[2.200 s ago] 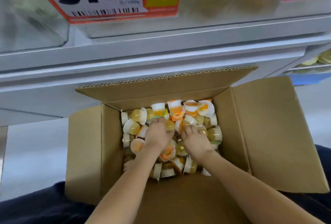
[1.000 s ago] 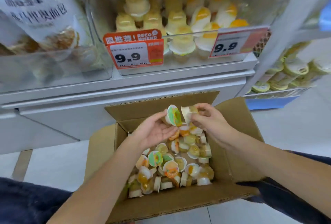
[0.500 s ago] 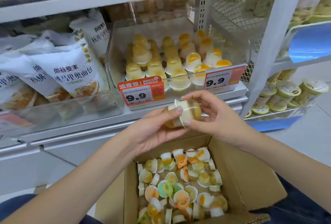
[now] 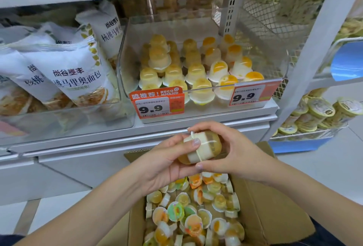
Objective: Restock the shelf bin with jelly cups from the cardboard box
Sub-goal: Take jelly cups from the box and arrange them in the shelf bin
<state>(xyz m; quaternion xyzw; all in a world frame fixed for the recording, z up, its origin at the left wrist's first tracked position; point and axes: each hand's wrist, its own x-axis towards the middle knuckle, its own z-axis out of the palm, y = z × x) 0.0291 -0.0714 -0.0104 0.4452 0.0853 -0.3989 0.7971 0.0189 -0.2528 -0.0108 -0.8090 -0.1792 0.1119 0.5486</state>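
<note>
Head view: two jelly cups [image 4: 200, 150] are held lid to lid between the left hand [image 4: 169, 165] and the right hand [image 4: 233, 153], fingers of both curled round the pair (presumably so both travel as one load). Above and beyond the hands, the shelf bin [image 4: 204, 96] is seen partly stocked with upturned cups; room at its front is judged available. Directly below the hands, the cardboard box [image 4: 275, 206] is noted open, with loose cups heaped inside.
</note>
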